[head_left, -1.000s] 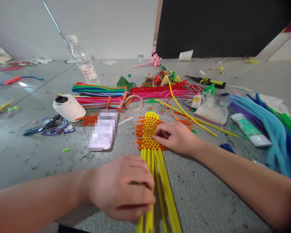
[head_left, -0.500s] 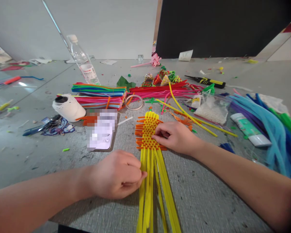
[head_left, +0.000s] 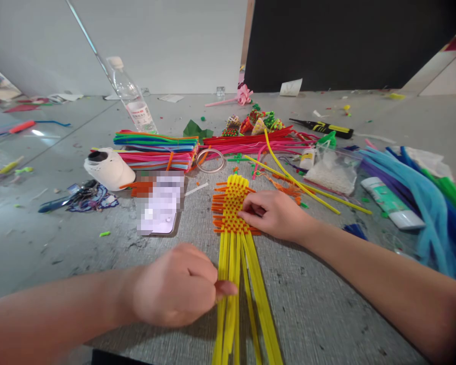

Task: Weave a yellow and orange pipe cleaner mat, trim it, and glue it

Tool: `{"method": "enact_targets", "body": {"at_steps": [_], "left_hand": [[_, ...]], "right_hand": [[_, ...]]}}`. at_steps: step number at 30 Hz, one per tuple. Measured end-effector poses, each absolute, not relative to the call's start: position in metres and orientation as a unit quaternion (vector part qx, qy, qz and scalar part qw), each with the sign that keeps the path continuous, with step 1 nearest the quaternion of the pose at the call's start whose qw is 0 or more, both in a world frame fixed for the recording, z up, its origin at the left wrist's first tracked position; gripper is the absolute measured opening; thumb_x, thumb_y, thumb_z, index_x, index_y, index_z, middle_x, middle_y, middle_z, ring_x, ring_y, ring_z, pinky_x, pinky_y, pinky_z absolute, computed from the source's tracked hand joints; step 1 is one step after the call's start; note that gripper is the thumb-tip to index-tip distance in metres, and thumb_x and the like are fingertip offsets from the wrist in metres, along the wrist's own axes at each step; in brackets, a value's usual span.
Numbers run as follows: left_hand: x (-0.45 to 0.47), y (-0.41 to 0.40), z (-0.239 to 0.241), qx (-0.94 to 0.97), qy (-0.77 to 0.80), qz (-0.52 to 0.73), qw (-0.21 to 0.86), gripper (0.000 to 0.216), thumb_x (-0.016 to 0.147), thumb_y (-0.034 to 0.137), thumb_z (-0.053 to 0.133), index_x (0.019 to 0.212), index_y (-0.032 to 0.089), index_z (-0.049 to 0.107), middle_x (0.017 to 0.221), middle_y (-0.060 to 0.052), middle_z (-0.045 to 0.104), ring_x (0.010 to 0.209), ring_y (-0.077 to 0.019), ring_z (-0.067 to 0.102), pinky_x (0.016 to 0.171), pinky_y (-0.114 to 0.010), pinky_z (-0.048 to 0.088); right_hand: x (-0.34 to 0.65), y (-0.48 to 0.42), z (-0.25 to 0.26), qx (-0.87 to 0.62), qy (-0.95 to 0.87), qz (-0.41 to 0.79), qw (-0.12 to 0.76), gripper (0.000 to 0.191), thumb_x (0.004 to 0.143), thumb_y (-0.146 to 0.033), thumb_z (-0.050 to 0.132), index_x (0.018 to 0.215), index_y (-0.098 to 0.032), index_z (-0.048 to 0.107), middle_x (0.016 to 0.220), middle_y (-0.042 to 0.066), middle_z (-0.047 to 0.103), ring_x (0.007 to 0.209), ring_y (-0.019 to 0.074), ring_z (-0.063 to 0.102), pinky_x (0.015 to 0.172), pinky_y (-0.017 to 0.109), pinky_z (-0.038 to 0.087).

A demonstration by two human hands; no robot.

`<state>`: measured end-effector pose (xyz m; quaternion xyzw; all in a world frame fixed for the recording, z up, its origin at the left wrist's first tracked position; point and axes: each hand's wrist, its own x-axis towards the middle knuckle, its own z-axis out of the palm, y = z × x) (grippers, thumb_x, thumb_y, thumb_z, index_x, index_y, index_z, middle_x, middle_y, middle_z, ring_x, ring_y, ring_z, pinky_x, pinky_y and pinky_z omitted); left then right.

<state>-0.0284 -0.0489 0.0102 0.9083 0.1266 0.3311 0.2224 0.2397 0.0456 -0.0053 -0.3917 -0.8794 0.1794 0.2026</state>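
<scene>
A woven piece of yellow and orange pipe cleaners (head_left: 233,205) lies flat on the table. Orange ends stick out along its sides, and long yellow pipe cleaners (head_left: 260,304) run from it towards me. My right hand (head_left: 275,215) rests on its right edge, thumb and forefinger pinched on the weave. Lower down, my left hand (head_left: 178,286) is closed at the leftmost yellow strands, its thumb lying across them. The curled fingers hide part of that grip, and the hand is slightly blurred.
Left of the weave lies a phone (head_left: 161,203), with a white roll (head_left: 110,170) and a bottle (head_left: 133,99) behind. Bundled pipe cleaners (head_left: 155,149) and a tape ring (head_left: 210,160) lie beyond. On the right are a bag of white beads (head_left: 334,170), a tube (head_left: 393,203) and blue pipe cleaners (head_left: 429,203).
My left hand has moved down along the yellow strands, towards me and slightly left, and its thumb now reaches further across them. My right hand and the weave stay in place.
</scene>
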Motion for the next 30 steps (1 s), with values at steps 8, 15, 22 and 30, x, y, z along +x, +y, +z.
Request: {"method": "enact_targets", "body": {"at_steps": [8,15,22,30], "left_hand": [[-0.021,-0.043,0.016,0.72,0.206,0.429,0.506,0.028,0.089,-0.002,0.06,0.087,0.021,0.044,0.09,0.0,0.052,0.08,-0.0097,0.055,0.068,-0.021,0.048],[-0.019,-0.037,0.011,0.635,0.204,0.413,0.62,0.03,0.093,-0.002,0.061,0.082,0.019,0.042,0.089,0.001,0.05,0.081,-0.0091,0.053,0.069,-0.021,0.045],[-0.018,-0.036,0.014,0.586,0.208,0.391,0.679,0.034,0.096,-0.001,0.062,0.075,0.016,0.041,0.088,0.002,0.049,0.084,-0.0088,0.054,0.073,-0.023,0.043],[-0.018,-0.038,0.009,0.587,0.216,0.385,0.678,0.029,0.099,0.002,0.063,0.08,0.016,0.047,0.09,0.002,0.05,0.084,-0.0088,0.054,0.073,-0.023,0.042]], "right_hand": [[0.24,0.046,-0.007,-0.391,-0.878,0.183,0.206,0.018,0.095,-0.031,0.068,0.082,-0.019,0.067,0.068,-0.001,0.061,0.062,0.0133,0.053,0.065,0.029,0.036],[0.239,0.047,-0.008,-0.394,-0.879,0.176,0.203,0.018,0.095,-0.031,0.069,0.081,-0.019,0.066,0.068,-0.002,0.061,0.062,0.0133,0.053,0.066,0.029,0.036],[0.24,0.047,-0.009,-0.395,-0.878,0.179,0.203,0.018,0.095,-0.03,0.069,0.081,-0.019,0.066,0.069,-0.001,0.061,0.063,0.0134,0.054,0.066,0.029,0.036],[0.24,0.047,-0.008,-0.394,-0.878,0.182,0.201,0.018,0.095,-0.03,0.069,0.082,-0.019,0.066,0.068,-0.002,0.061,0.062,0.0132,0.054,0.066,0.029,0.036]]}}
